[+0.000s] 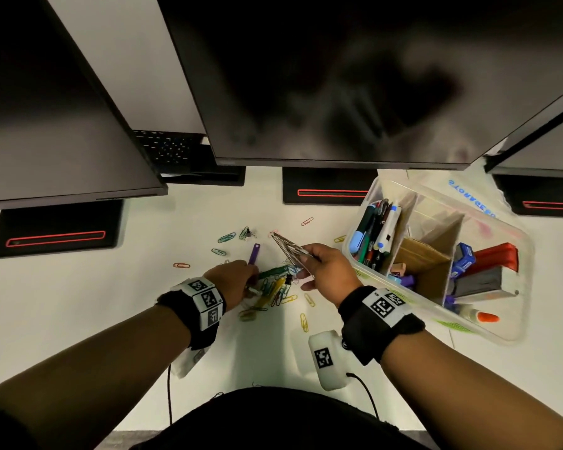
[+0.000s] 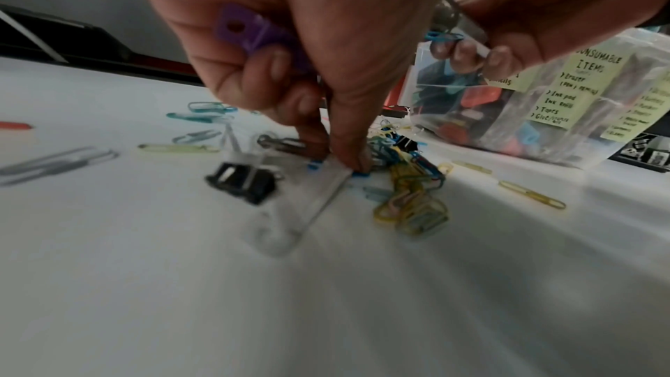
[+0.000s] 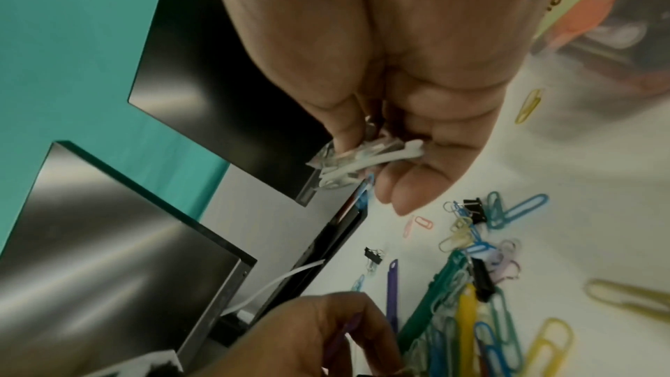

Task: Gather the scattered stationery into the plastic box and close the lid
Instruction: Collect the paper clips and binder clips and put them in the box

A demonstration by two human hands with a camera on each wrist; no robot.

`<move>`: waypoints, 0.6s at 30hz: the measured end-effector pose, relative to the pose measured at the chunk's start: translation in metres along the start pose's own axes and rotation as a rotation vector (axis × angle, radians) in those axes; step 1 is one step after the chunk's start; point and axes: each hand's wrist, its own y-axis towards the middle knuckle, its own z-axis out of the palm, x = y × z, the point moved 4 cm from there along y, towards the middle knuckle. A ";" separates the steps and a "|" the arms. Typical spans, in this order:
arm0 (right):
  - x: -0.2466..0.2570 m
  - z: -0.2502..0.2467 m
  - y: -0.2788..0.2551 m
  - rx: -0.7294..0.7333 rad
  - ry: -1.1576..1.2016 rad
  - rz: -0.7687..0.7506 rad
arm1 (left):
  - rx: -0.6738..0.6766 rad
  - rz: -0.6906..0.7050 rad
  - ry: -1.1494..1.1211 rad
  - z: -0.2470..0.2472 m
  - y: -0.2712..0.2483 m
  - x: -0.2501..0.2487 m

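Observation:
The clear plastic box (image 1: 368, 203) stands open at the right, holding pens, cardboard dividers and a stapler. My left hand (image 1: 252, 280) grips a purple plastic strip (image 1: 254, 253) against its palm. In the left wrist view its fingertips (image 2: 353, 162) press down on a clear strip (image 2: 319, 191) lying on the desk. My right hand (image 1: 306, 264) hovers left of the box and pinches a bundle of clear plastic strips (image 1: 288, 246); the right wrist view shows that bundle (image 3: 359, 159) between thumb and fingers. A pile of coloured paper clips (image 1: 278, 289) lies between both hands.
Loose paper clips (image 1: 226, 237) and black binder clips (image 2: 243, 182) are strewn over the white desk (image 1: 78, 303). Green (image 3: 435, 297) and yellow (image 3: 467, 326) strips lie in the pile. Three monitors (image 1: 338, 76) overhang the desk's far side, with black stands (image 1: 325, 186) beneath them.

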 end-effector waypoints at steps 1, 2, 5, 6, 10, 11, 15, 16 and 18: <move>0.002 0.000 -0.001 0.013 0.036 0.013 | -0.008 0.002 0.008 -0.002 0.000 -0.001; 0.003 -0.001 -0.003 0.027 0.063 0.022 | -0.017 0.002 0.009 -0.003 0.000 -0.003; 0.007 0.000 -0.006 0.053 0.135 0.032 | -0.031 -0.008 0.000 -0.006 0.000 -0.005; 0.008 0.000 -0.008 0.059 0.158 0.036 | -0.033 -0.007 0.003 -0.006 0.001 -0.005; 0.011 0.000 -0.011 0.104 0.221 0.062 | -0.067 -0.014 -0.022 -0.007 0.002 -0.002; 0.012 0.000 -0.012 0.117 0.236 0.069 | -0.085 -0.015 -0.034 -0.009 0.002 -0.002; 0.016 0.001 -0.020 0.170 0.375 0.111 | -0.144 -0.020 -0.035 -0.013 0.000 -0.002; 0.017 0.001 -0.021 0.177 0.415 0.120 | -0.154 -0.024 -0.043 -0.014 0.000 -0.001; 0.019 0.001 -0.023 0.178 0.440 0.128 | -0.166 -0.034 -0.063 -0.014 0.001 0.000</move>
